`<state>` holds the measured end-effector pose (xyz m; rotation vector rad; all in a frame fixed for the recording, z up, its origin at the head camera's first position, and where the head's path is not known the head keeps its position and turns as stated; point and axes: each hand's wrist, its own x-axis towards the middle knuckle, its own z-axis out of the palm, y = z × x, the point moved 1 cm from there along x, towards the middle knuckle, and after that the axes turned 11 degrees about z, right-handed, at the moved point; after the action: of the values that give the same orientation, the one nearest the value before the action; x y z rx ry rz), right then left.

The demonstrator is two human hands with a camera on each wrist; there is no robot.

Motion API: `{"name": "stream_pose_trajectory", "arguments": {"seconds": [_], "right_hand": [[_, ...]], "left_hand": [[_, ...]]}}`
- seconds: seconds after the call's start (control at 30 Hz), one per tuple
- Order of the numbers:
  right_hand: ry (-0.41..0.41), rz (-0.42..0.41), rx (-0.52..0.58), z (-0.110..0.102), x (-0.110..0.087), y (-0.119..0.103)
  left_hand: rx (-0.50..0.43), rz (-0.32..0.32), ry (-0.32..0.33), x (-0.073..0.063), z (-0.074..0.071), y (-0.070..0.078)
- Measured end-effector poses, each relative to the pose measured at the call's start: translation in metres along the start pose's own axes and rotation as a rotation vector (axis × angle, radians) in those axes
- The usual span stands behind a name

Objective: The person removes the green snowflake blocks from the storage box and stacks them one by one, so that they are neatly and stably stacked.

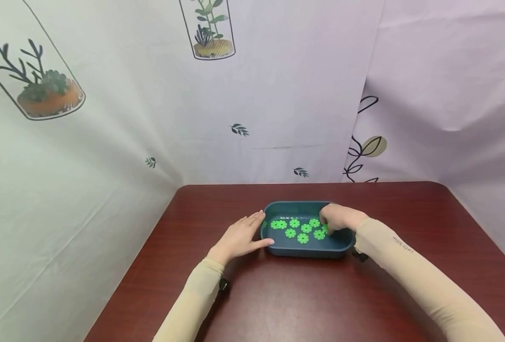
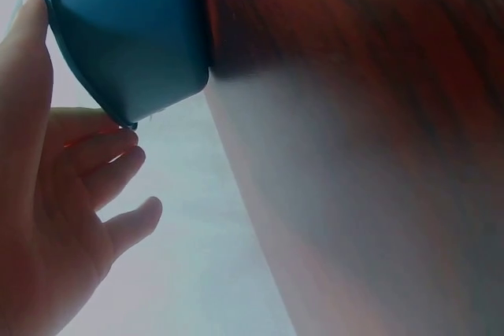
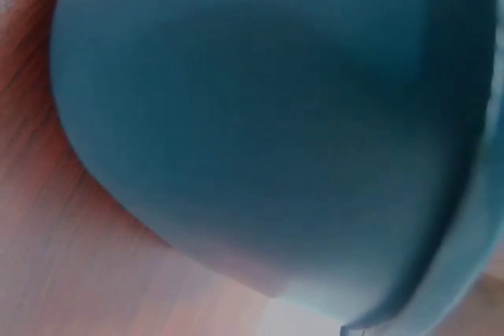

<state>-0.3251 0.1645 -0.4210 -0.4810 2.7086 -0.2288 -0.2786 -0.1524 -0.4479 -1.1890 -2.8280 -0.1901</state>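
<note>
A dark teal plastic basin point(image 1: 308, 253) stands on the table, with several bright green notched discs point(image 1: 303, 238) lying flat and spread over its floor. My left hand point(image 1: 238, 238) rests against its left end, fingers extended along the rim and thumb at the near corner. In the left wrist view, the fingertips touch the rim from outside. My right hand point(image 1: 340, 217) reaches over the right end into the basin, fingers curled down on a green disc point(image 1: 325, 229) that they partly cover. The right wrist view shows only the basin's outer wall point(image 3: 260, 131), which hides the fingers.
The basin sits toward the far side of a dark red wooden table point(image 1: 295, 294). Behind and to the sides hangs a pale cloth point(image 1: 278, 95) printed with plants. Both forearms wear cream sleeves point(image 1: 410, 266), with a dark strap device point(image 1: 360, 256) under the right wrist.
</note>
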Motion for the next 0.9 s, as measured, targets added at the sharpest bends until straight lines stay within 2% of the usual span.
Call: {"name": "stream_pose_trajectory", "arguments": {"seconds": [0.2, 0.4, 0.7, 0.9], "right_hand": [[0.049, -0.05, -0.014, 0.004, -0.002, -0.001], [0.064, -0.069, 0.033, 0.0, -0.003, -0.001], [0.075, -0.098, 0.11, -0.008, -0.002, 0.004], [0.163, -0.173, 0.201, -0.022, -0.007, 0.009]], "left_hand": [[-0.006, 0.0, 0.006, -0.002, 0.002, -0.001], [0.0, 0.017, 0.024, -0.001, 0.002, -0.002], [-0.015, 0.008, 0.027, 0.0, 0.003, -0.002], [-0.029, -0.007, 0.018, 0.0, 0.003, -0.002]]}}
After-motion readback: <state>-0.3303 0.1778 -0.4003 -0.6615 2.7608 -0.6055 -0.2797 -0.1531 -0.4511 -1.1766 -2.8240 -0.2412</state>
